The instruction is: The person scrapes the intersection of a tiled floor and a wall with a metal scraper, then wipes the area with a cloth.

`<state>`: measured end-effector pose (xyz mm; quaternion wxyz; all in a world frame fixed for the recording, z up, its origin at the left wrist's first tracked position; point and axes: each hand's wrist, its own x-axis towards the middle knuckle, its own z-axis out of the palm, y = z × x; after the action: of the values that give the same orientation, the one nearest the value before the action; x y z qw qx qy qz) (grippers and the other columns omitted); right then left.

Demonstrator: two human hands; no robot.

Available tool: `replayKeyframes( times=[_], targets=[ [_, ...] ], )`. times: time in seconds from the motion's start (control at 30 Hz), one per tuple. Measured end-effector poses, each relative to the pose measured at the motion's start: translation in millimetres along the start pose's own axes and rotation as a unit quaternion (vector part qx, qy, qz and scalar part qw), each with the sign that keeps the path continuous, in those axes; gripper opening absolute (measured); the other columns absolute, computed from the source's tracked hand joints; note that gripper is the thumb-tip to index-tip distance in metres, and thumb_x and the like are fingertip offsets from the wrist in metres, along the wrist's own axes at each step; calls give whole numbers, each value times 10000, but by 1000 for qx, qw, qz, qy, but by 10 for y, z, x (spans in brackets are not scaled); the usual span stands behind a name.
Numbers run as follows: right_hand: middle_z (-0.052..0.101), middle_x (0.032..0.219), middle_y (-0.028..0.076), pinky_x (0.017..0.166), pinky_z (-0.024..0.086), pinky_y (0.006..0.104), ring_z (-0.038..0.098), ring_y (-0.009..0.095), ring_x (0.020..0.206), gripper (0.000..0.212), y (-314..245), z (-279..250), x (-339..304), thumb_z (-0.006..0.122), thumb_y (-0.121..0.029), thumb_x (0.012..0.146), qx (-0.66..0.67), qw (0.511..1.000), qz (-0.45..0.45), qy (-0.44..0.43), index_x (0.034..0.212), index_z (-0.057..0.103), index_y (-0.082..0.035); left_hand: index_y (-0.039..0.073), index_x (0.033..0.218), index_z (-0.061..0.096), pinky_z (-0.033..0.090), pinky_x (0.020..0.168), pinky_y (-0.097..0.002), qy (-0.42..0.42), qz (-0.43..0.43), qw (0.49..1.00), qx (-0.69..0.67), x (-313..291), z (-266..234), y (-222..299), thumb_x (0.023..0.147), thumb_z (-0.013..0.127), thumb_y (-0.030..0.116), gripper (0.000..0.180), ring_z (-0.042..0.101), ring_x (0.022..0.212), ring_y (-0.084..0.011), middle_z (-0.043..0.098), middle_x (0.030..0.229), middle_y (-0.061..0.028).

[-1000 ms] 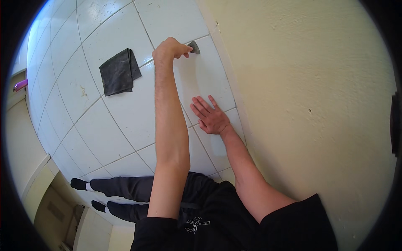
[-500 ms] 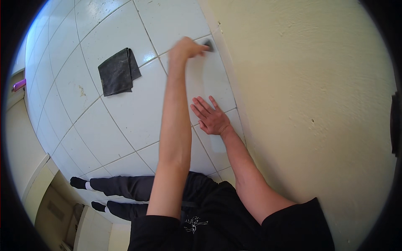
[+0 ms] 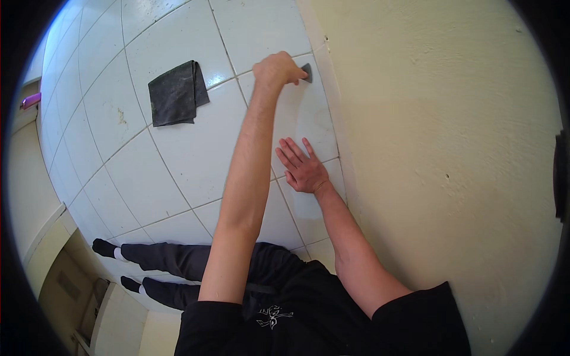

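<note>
My left hand (image 3: 278, 70) is stretched far ahead, its fingers closed round a small dark scraper (image 3: 307, 73). The scraper's wide grey blade shows past my fingers, against a white floor tile (image 3: 320, 98) beside the wall; its handle is hidden in my grip. Nearer to me, my right hand (image 3: 304, 172) lies palm down on the tiles, fingers spread, holding nothing. Faint wet-looking smears show on the tile between my hands. Left of my left hand, a folded dark grey cloth (image 3: 173, 95) lies flat on the tiles.
A cream wall (image 3: 439, 118) rises close along my right side, meeting the floor at a low tile skirting (image 3: 341, 113). My legs (image 3: 172, 261) stretch to the left. A purple object (image 3: 31, 101) sits at the far left edge. Brown residue (image 3: 122, 116) marks one tile.
The view has shifted slightly. My left hand, blurred before, now shows sharply, with the scraper slightly nearer to me along the tile by the wall. My right hand stays on the same spot.
</note>
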<state>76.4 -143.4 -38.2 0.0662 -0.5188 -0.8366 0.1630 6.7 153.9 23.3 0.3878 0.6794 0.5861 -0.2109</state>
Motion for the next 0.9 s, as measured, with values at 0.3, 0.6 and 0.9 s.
replayKeyframes(
  times=[0.3,0.6,0.9],
  targets=[
    [322,1675,117,1273,214,569,290,257,1557,735,-19,-35,34,599,-275,871,-2,1000,-11,-3,1555,415,-82,235,902,861,521,785,-418,9,72,996,57,270,-139,-43,875,720,538,335,630,806,-234,672,849,-81],
    [324,1675,113,1271,213,573,281,256,1561,719,-48,-92,75,596,-277,881,6,1000,-12,-3,1552,423,-84,213,911,864,475,691,-401,-53,66,996,-7,638,-471,-301,892,712,526,348,572,747,-218,593,789,-43],
    [307,1682,114,1274,211,573,274,257,1563,735,-54,-58,66,596,-268,876,3,1000,-13,-6,1564,405,-89,234,921,856,480,655,-402,12,76,997,8,593,-186,-160,909,698,530,335,513,633,-206,591,800,-54]
  ],
)
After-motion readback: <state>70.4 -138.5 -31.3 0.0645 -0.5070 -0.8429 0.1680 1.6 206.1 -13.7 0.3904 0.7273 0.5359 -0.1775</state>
